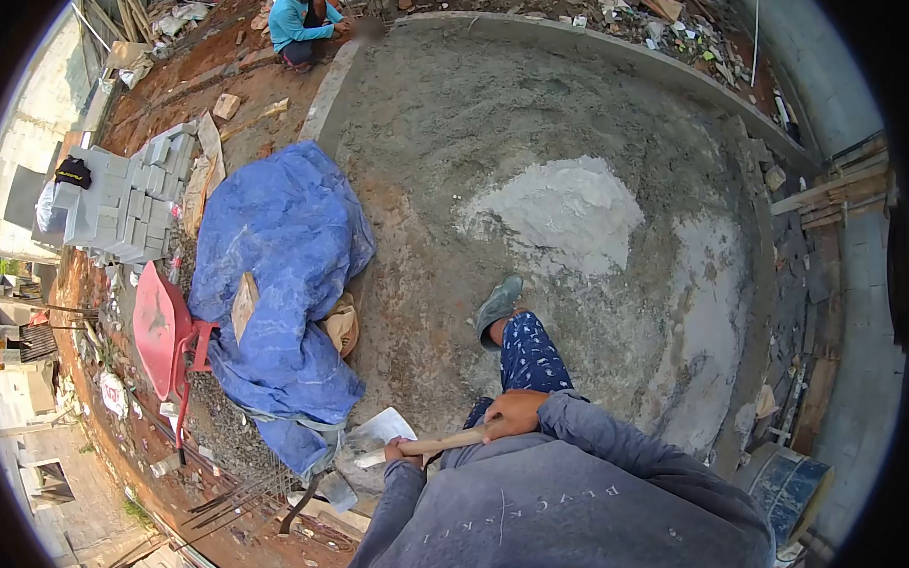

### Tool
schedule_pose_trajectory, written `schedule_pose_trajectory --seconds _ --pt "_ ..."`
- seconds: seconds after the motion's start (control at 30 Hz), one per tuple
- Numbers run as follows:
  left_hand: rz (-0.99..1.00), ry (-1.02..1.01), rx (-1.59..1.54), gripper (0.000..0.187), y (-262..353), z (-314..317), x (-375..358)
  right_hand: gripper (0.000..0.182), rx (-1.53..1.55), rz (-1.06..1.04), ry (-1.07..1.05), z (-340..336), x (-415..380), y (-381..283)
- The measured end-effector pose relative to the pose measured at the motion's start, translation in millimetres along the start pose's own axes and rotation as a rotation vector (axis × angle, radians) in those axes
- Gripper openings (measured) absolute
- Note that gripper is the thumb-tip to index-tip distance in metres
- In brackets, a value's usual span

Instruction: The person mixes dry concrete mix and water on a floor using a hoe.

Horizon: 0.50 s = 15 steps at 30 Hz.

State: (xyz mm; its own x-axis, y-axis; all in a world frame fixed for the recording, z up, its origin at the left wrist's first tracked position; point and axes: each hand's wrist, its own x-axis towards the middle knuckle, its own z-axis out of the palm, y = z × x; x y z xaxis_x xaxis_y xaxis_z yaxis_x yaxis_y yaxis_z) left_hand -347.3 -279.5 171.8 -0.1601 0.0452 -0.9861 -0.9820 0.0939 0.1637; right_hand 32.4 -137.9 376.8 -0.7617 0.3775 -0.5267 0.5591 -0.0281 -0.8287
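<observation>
Grey ground (419, 115), one pale powder heap (572, 215) on it, one blue tarp (272, 230) and one red wheelbarrow (161, 329) at left, one crouching person (298, 24) beyond, one wooden handle (448, 442) before one standing worker (582, 505), left hand (404, 454) and right hand (514, 414) curled closed around it

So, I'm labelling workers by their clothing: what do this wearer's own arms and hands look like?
The left hand and right hand look bare, with no gloves visible. The left sleeve and right sleeve are long, dark greyish blue, matching the top, which has pale lettering across it.
</observation>
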Motion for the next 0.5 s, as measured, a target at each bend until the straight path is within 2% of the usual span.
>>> schedule_pose_trajectory --seconds 0.13,0.23,0.27,0.37,0.4,0.5 --pt "0.064 0.076 0.179 0.017 -6 93 2 0.059 0.1 0.004 0.03 -81 16 29" --pt "0.012 0.131 0.21 0.014 -12 168 -3 0.059 0.124 0.017 0.011 -147 22 32" --pt "-0.063 0.153 0.204 0.013 -14 197 -6 0.059 0.137 0.022 0.032 -174 22 40" --pt "0.123 0.126 0.318 0.012 -51 281 -23 0.062 0.165 0.058 0.036 -250 12 54" --pt "0.009 0.096 0.343 0.011 -51 301 -13 0.063 0.126 0.063 0.048 -266 5 57" --pt "-0.004 0.006 0.411 0.008 -80 375 -29 0.066 0.111 0.11 -0.007 -309 -11 64"
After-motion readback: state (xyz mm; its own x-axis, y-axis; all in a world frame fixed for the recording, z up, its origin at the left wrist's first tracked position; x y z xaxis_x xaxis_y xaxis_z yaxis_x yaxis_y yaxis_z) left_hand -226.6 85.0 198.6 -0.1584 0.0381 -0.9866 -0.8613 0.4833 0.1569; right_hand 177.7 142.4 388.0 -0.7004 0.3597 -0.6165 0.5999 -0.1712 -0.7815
